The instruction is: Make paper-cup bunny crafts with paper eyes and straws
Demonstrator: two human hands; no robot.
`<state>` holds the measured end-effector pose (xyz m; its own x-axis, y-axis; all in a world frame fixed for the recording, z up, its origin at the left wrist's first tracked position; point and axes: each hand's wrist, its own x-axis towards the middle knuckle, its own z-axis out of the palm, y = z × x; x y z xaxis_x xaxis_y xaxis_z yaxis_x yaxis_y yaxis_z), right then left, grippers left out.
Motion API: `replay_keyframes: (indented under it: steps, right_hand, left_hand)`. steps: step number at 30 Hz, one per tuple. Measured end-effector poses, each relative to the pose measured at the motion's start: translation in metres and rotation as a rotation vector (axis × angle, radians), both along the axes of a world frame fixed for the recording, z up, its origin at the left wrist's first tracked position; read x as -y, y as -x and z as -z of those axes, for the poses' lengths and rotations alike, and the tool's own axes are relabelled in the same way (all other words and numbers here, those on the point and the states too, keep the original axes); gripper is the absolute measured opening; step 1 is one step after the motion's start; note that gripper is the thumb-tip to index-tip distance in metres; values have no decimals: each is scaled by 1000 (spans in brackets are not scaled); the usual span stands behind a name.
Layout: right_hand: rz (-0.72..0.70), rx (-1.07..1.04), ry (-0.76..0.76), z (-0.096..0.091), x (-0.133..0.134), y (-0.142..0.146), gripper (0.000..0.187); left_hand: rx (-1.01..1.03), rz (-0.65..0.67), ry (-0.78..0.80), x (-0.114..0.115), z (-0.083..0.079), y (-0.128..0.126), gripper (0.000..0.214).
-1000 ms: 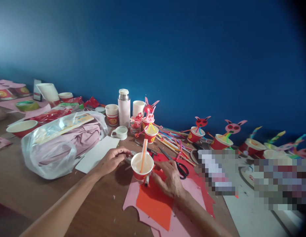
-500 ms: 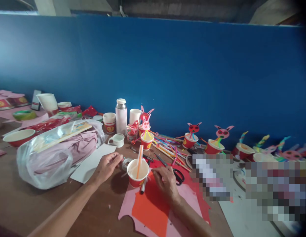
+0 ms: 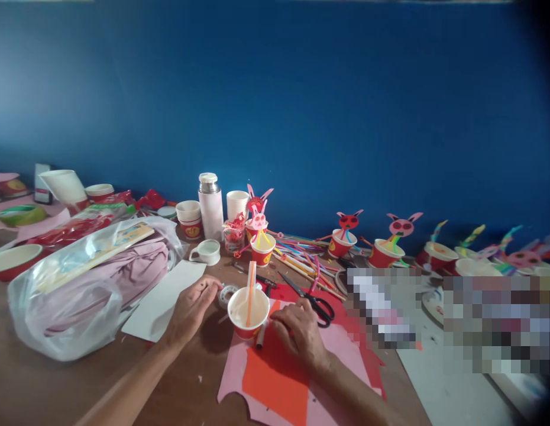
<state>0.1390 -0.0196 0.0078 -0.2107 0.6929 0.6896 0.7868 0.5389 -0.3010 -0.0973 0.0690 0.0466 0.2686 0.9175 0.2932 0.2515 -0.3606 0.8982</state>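
Note:
A red paper cup (image 3: 247, 312) with a white inside stands on the brown table, an orange straw (image 3: 251, 290) leaning in it. My left hand (image 3: 191, 310) lies left of the cup, fingers curled with the tips at a roll of clear tape (image 3: 226, 294). My right hand (image 3: 300, 331) rests on the red paper sheet (image 3: 275, 373) just right of the cup, fingers bent and pressed near the cup's base. A marker (image 3: 260, 336) lies under the cup's front edge.
Black-handled scissors (image 3: 317, 303) and a pile of coloured straws (image 3: 301, 255) lie behind my right hand. A plastic bag of pink cloth (image 3: 93, 278) fills the left. A white flask (image 3: 210, 205), cups and finished cup animals (image 3: 392, 242) line the blue wall.
The view swung up and then back down. Both hands have stayed beside the cup, the left hand's fingers shifting slightly at the tape roll.

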Motion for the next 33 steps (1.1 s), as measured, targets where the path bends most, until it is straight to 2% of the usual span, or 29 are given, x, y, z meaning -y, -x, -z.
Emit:
replay_keyframes:
  steps: [5,11,13,16,20,23,27,29,33]
  right_hand:
    - [-17,35,-24,0,2,3,14]
    - [24,64,-20,-4,-1,7,13]
    - [35,53,-16,-4,-1,7,13]
    - [48,-16,-24,-1,-2,3,13]
    - [71,-107,-2,4,-2,-4,14]
    - [95,-156,0,2,-2,-9,14]
    - [114,-172,-5,-8,-2,-13,17]
    - [103,-141,10,-13,-1,-10,29]
    - [49,-92,53,-19,-3,6,88]
  left_hand:
    - [48,-27,48,1,2,-1,35]
    - [3,-109,4,-7,5,6,34]
    - [1,-97,-1,-7,4,9,36]
    - [-5,37,-15,-3,1,11,41]
    - [-28,291,7,-1,-2,3,69]
    - [11,356,110,-11,-11,-9,75]
    - [89,403,286,-24,-31,-30,64]
    - [101,416,317,-27,-38,-40,56]
    - [95,416,312,-25,-38,-49,41]
